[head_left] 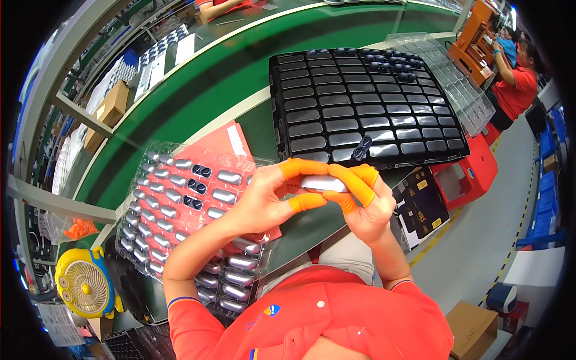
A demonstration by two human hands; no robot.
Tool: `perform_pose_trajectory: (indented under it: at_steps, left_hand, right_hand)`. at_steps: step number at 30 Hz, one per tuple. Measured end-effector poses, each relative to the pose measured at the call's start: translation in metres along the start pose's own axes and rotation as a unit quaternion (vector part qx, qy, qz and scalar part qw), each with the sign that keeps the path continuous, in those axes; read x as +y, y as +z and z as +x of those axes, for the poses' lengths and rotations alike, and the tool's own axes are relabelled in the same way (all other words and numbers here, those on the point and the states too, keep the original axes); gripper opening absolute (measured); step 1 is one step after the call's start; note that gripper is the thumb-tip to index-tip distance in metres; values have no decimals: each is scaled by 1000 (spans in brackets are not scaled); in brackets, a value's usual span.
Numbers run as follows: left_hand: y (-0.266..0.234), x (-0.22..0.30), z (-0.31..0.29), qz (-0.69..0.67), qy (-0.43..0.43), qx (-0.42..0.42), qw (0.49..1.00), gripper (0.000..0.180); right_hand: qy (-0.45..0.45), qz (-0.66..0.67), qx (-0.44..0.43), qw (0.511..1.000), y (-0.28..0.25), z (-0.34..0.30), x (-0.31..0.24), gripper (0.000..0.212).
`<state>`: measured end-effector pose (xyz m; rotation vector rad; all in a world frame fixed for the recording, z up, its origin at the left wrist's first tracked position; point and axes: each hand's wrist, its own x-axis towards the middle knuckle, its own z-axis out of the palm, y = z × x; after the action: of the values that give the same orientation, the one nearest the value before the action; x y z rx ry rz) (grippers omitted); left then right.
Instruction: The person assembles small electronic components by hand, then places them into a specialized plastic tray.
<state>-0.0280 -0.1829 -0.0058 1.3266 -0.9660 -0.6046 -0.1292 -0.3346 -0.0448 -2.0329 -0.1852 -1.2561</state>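
Note:
In front of my chest I hold a small silver oblong case (324, 183) between both hands. My left hand (264, 197), with orange finger cots on its fingertips, pinches the case's left end. The right hand (369, 210) also wears orange finger cots and closes on the right end. Below and left of them lies a clear plastic tray (180, 147) with rows of similar silver cases; several dark paired pieces (197, 186) sit among them. Beyond my hands stands a black compartment tray (278, 129), with a loose dark piece (362, 147) near its front edge and more at its far side.
A pink sheet (233, 139) lies under the clear tray. Empty clear trays (444, 78) lie behind the black one. A red bin (474, 171) stands at the right, a yellow fan (87, 288) at the left. A green conveyor (174, 141) runs along the far side; a co-worker (519, 84) stands far right.

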Motion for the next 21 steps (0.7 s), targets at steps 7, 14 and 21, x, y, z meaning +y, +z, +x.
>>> perform_pose_trajectory:
  at_steps: [7,14,21]
  left_hand:
    - [3,-4,-3,-64,-54,-38,996,24]
    - [9,-13,-10,-210,-140,-104,962,23]
    - [12,-9,-2,-228,-153,-45,961,21]
  right_hand:
    - [93,204,-56,973,9,-11,5,38]
    - [-144,71,20,987,27,-18,12,27]
    - [-93,98,36,990,28,-6,14,17]
